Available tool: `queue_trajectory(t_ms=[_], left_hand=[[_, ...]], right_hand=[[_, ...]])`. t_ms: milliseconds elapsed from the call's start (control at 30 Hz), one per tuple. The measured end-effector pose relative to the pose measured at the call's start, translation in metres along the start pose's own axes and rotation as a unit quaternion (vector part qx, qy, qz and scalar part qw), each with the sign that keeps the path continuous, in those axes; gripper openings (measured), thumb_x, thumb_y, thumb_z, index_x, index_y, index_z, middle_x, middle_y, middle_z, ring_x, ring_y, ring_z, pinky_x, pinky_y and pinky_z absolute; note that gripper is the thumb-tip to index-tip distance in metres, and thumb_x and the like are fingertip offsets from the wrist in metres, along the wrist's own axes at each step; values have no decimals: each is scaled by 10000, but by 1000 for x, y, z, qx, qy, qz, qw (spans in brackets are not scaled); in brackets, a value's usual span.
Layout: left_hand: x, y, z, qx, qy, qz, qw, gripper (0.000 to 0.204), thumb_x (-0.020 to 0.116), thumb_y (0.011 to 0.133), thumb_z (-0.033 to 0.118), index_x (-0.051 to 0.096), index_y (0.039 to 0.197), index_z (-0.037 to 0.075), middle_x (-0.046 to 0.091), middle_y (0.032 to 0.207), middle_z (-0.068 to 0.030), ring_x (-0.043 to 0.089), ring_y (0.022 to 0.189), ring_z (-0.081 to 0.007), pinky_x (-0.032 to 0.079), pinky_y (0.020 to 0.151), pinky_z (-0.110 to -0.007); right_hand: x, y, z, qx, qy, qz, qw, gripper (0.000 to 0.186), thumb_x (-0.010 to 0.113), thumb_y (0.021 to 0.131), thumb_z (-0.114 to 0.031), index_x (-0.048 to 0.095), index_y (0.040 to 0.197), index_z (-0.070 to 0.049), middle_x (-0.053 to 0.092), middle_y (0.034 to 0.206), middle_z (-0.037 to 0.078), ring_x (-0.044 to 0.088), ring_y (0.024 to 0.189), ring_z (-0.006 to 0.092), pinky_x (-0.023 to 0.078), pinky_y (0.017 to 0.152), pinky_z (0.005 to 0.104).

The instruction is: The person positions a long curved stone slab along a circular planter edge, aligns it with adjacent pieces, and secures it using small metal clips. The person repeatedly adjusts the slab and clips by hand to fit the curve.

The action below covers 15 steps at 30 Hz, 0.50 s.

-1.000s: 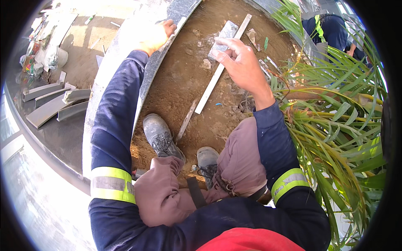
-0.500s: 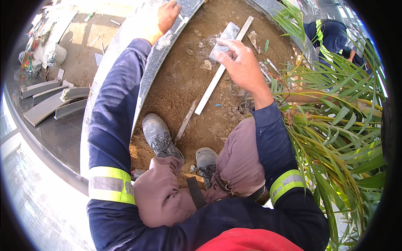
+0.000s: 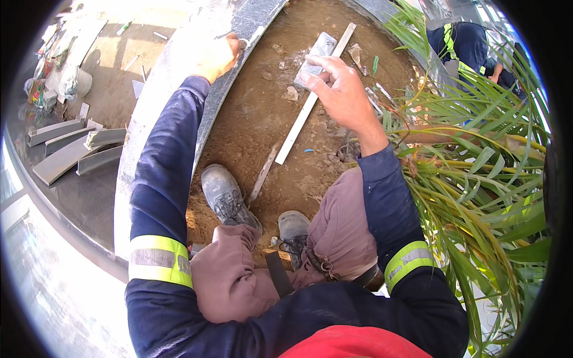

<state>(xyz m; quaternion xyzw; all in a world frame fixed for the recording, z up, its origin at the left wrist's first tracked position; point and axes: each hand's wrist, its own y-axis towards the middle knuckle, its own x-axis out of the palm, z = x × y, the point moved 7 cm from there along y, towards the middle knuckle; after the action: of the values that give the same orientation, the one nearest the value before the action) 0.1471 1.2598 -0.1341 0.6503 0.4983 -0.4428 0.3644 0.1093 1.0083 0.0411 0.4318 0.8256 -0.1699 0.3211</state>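
Note:
My left hand rests at the edge of a long grey stone slab, its fingers closed and pinched. Something small and pale shows at the fingertips; I cannot make out what it is. A whitish streak lies on the slab just beyond them. My right hand hovers over the soil with thumb and forefinger apart and the other fingers curled, and no held thing shows. Beneath it are a small grey stone piece and a long white strip, both partly covered by the hand.
Long green leaves crowd my right side. A co-worker bends over at the far right. Several grey stone pieces are stacked at left, near a white bucket. My shoes stand on bare soil.
My left hand has drawn back toward me along the slab's edge, and its fingers are bent closer together. The right hand has hardly moved.

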Motion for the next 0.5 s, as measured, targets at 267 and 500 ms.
queue_trajectory(t_ms=[267,500], left_hand=[[-29,11,17,24,-170,24,985,207,488,1005,79,616,1148,2,608,1074,-165,704,981,-357,580,846,-444],[-10,15,7,66,-134,154,977,204,488,994,86,570,1146,-22,589,1067,-187,688,972,-359,586,808,-443]], right_hand=[[-11,-5,6,15,-7,18,1000,457,723,933,-251,669,1283,38,691,1166,170,638,897,199,522,819,345],[-6,0,3,-3,-35,8,999,532,724,931,-302,648,1305,68,659,1184,250,699,882,262,552,848,384]])
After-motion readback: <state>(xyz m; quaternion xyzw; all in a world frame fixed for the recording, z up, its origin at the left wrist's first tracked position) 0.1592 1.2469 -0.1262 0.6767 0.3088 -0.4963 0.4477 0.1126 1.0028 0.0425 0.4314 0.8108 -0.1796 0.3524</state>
